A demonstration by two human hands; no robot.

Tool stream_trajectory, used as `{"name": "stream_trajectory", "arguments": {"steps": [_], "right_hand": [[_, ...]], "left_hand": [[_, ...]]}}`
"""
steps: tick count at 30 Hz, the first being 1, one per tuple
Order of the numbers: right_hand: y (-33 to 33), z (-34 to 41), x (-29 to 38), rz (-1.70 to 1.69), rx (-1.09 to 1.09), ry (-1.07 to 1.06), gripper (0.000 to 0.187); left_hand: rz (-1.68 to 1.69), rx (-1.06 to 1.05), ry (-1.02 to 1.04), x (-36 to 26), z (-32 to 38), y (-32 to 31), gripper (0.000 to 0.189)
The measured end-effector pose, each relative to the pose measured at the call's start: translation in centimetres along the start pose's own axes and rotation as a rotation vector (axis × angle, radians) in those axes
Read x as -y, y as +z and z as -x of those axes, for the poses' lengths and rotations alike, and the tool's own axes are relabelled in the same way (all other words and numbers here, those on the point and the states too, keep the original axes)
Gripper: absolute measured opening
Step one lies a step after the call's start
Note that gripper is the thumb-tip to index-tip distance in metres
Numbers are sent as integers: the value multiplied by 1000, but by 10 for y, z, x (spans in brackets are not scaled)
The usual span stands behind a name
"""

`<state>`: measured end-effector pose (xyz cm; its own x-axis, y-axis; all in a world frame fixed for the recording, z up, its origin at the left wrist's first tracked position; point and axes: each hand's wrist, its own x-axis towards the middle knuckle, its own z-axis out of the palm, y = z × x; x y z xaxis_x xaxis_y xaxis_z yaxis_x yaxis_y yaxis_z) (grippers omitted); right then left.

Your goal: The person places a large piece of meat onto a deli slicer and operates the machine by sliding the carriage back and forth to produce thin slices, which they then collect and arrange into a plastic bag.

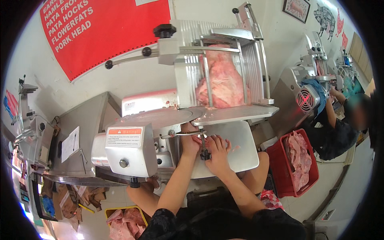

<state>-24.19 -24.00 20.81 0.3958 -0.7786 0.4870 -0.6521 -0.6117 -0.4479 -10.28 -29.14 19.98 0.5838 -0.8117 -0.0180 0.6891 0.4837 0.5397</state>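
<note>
A large slab of raw meat (pixel 223 81) stands upright in the ribbed metal carriage of a meat slicer (pixel 129 153). Below the slicer's metal table plate (pixel 237 114), my left hand (pixel 189 141) reaches under the edge, its fingertips partly hidden by the plate and a rod. My right hand (pixel 217 150) is over the metal receiving tray (pixel 246 150), beside a black adjusting knob (pixel 205 155), fingers bent. Some pinkish meat shows between the hands; whether either hand grips it is unclear. A small meat scrap lies on the tray.
A red crate (pixel 277 177) of meat stands at right, a yellow-rimmed crate (pixel 109 210) of meat at lower left. A clipboard with paper (pixel 71 144) lies on the left metal counter (pixel 90 126). A co-worker (pixel 333 135) sits at another slicer (pixel 288 81) on the right.
</note>
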Motion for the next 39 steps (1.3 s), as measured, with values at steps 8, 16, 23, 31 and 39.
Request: {"name": "stream_trajectory", "arguments": {"steps": [8,16,23,31,39], "right_hand": [[-7,-4,5,-11,2,-4,63],[-2,-6,5,-128,-181,-117,66],[-5,-3,5,47,-39,29,59],[0,-3,-2,60,-17,11,46],[-2,-3,2,21,-25,10,46]], "left_hand": [[41,95,-61,-5,-2,1,31],[-231,203,-385,11,-7,-21,34],[91,100,-443,30,-22,-34,16],[71,48,-297,32,-28,-46,17],[22,-16,-213,15,-25,-31,18]]}}
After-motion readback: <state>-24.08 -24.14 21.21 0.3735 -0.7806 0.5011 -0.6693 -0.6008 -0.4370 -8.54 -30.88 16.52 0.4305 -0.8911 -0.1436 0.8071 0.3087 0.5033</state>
